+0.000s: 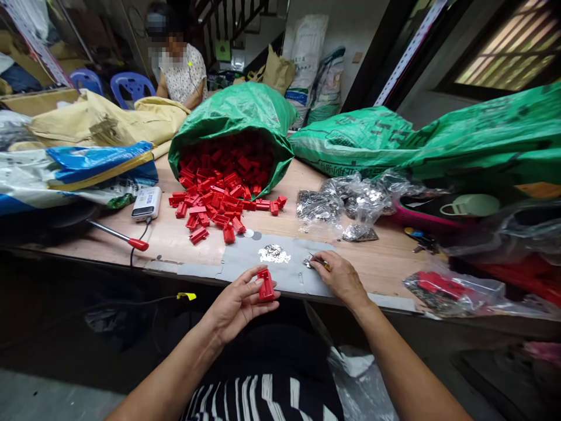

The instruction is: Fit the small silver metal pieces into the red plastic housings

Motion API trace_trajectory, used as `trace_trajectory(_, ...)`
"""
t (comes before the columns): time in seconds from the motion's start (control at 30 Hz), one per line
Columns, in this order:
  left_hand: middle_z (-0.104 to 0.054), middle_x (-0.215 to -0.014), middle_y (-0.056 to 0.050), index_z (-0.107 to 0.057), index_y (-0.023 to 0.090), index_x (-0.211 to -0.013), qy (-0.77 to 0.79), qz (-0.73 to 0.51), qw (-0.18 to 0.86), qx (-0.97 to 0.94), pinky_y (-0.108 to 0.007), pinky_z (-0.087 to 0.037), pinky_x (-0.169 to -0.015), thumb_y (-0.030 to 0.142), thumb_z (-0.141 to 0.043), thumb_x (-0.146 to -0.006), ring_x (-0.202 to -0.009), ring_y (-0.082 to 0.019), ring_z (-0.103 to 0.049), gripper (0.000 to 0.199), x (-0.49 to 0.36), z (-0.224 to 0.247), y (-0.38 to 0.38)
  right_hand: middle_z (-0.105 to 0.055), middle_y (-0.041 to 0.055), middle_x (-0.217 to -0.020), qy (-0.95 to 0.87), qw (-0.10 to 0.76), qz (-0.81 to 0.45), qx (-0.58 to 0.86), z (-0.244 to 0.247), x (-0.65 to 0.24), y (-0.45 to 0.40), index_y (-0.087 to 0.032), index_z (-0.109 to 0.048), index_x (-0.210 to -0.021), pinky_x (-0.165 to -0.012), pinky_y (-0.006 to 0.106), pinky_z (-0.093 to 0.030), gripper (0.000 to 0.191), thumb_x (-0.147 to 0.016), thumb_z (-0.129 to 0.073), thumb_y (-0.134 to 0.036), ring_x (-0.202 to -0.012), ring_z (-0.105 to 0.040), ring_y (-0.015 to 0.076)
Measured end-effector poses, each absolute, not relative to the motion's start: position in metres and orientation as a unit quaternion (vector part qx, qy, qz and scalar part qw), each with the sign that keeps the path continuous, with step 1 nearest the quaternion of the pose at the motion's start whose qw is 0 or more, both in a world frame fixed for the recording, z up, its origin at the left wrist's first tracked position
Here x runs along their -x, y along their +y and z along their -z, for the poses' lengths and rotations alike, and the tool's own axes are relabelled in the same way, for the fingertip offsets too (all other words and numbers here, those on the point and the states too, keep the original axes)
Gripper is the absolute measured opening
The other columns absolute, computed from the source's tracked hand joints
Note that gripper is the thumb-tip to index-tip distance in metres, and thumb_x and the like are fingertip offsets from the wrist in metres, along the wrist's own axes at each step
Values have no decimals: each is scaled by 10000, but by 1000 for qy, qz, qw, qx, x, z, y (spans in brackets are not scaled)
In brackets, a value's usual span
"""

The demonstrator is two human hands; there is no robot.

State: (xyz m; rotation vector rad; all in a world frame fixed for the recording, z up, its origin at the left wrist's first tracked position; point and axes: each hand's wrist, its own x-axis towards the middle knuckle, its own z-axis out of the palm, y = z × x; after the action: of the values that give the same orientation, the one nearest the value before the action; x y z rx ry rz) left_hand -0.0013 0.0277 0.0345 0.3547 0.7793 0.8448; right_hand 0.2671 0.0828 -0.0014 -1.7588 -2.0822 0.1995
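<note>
My left hand (243, 301) is closed on a small red plastic housing (266, 285), its hollow side facing up, just in front of the table's edge. My right hand (342, 275) pinches a thin tool with a yellowish handle (326, 266); its exact kind is hard to make out. The tool's tip is over a few small metal bits (307, 261) on the grey mat (245, 257). A pile of small shiny metal pieces (274, 254) lies on the mat between the hands. Beyond it, many red housings (214, 202) spill from a green woven sack (241, 105).
Bags of metal parts (319, 207) lie behind my right hand, and another bag with red pieces (451, 286) is at the right edge. A white power bank (146, 203) with a cable and a red-tipped handle (138, 244) are left. Another person (184, 73) sits across the table.
</note>
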Motion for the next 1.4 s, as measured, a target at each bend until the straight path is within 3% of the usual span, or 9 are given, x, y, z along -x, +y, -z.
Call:
trace_trajectory(0.2,-678,-1000,-105,-466,170,-1304,348,-400,835,-147,-397,-518,-924,63,-713,-726,-928,-258,-696,637,0,-32,25,-708,38,-866,-743,232,-63,624,-2,-264,81,-233,-620,-915,-668,307,-482,168,-876,-487,-328,-746,-664,209)
trace_trajectory(0.33,-682,-906,-70,-486,189,-1280,335,-409,836,-147,-338,-549,-850,104,-720,-743,-829,-206,-708,591,-1,-28,24,-710,26,-788,-734,238,-70,632,-2,-263,80,-237,-606,-927,-609,290,-471,173,-880,-474,-338,-673,-664,201)
trace_trajectory(0.47,-687,-974,-93,-507,202,-1258,321,-429,834,-130,-241,-561,-733,161,-705,-778,-740,-131,-688,521,-1,-27,27,-706,44,-842,-740,271,-88,610,-3,-262,82,-223,-588,-902,-678,295,-478,158,-883,-464,-318,-753,-664,200)
trace_trajectory(0.73,-697,-944,-123,-575,134,-1166,301,-439,843,-79,-198,-564,-629,254,-651,-831,-695,-136,-688,363,1,-21,31,-699,53,-826,-727,296,-97,612,-6,-260,85,-213,-599,-870,-697,312,-471,171,-864,-480,-336,-749,-653,209)
trace_trajectory(0.9,-680,-824,-75,-593,106,-1150,313,-438,841,-46,-223,-586,-656,230,-633,-843,-692,-143,-689,334,-2,-22,31,-701,50,-826,-686,339,-184,618,-17,-251,81,-195,-632,-880,-663,287,-468,228,-843,-538,-400,-710,-631,185)
trace_trajectory(1.0,-660,-773,-63,-607,83,-1123,316,-424,848,-37,-187,-571,-587,266,-623,-850,-630,-126,-674,329,-6,-22,32,-689,46,-816,-684,365,-273,570,-29,-233,72,-177,-645,-892,-620,261,-463,271,-845,-559,-429,-693,-609,165)
trace_trajectory(1.23,-616,-724,-28,-632,107,-962,281,-412,864,-72,-127,-486,-463,288,-678,-807,-548,-84,-632,243,-11,-15,30,-684,23,-785,-749,336,-310,479,-51,-192,55,-198,-641,-892,-545,235,-428,147,-870,-573,-326,-567,-522,116)
trace_trajectory(1.4,-598,-765,-10,-588,175,-1030,271,-408,868,-85,-105,-441,-438,282,-683,-805,-551,-68,-622,266,-9,-16,28,-677,28,-799,-788,320,-287,440,-50,-188,56,-207,-630,-878,-610,251,-461,92,-880,-554,-259,-663,-594,143)
